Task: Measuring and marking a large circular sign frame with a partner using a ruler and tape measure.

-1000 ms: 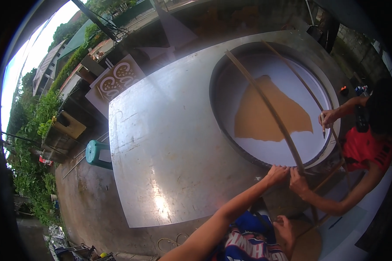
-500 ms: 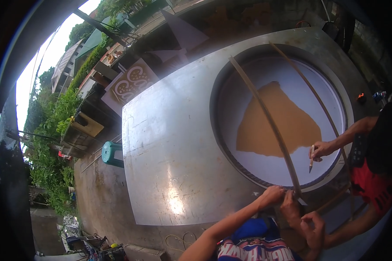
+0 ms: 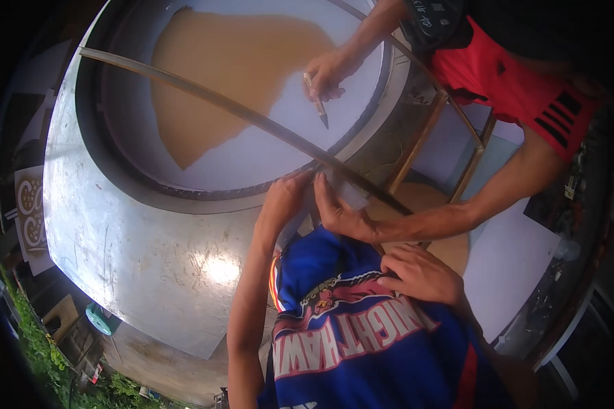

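Left hand (image 3: 286,198) stays pressed on the near end of the long strip (image 3: 252,119); I cannot tell if it closes. My right hand (image 3: 419,273) rests flat, released, behind it. A co-worker's pen (image 3: 317,102) has moved to just beyond my grip; marking appears under way.

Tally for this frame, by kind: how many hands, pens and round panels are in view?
own hands: 2, left hand and right hand
co-worker's hands: 2
pen: 1
round white panel: 1
Total: 6
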The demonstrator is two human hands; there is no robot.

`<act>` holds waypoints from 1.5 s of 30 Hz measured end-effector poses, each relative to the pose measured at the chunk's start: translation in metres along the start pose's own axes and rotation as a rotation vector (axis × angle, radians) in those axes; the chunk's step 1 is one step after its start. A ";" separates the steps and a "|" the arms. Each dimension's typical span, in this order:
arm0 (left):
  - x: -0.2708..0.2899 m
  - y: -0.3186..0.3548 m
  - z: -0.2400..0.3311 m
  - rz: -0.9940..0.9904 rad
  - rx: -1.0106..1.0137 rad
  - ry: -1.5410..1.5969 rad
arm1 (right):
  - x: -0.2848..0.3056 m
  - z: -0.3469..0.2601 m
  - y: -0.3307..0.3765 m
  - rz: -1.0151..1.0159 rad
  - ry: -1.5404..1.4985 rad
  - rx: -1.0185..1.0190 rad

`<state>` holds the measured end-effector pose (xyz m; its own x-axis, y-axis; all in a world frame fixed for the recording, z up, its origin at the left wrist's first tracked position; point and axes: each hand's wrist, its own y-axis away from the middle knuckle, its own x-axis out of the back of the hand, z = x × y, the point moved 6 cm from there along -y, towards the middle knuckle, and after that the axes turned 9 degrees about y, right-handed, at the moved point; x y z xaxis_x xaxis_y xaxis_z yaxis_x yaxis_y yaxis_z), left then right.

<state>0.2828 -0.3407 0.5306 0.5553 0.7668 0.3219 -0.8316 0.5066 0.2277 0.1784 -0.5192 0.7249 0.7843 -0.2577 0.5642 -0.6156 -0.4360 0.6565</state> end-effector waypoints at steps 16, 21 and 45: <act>-0.017 -0.002 -0.015 -0.061 0.078 -0.045 | 0.025 0.051 -0.058 0.457 -0.193 -0.060; -0.014 -0.001 -0.014 -0.031 0.089 -0.032 | 0.013 0.064 -0.082 0.353 -0.227 -0.173; -0.011 -0.006 -0.021 -0.122 0.039 -0.008 | -0.004 0.072 -0.114 0.111 -0.632 -0.061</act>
<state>0.2812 -0.3438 0.5066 0.6523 0.6972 0.2973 -0.7570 0.5798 0.3013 0.2515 -0.5305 0.6118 0.5984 -0.7647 0.2392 -0.6842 -0.3324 0.6491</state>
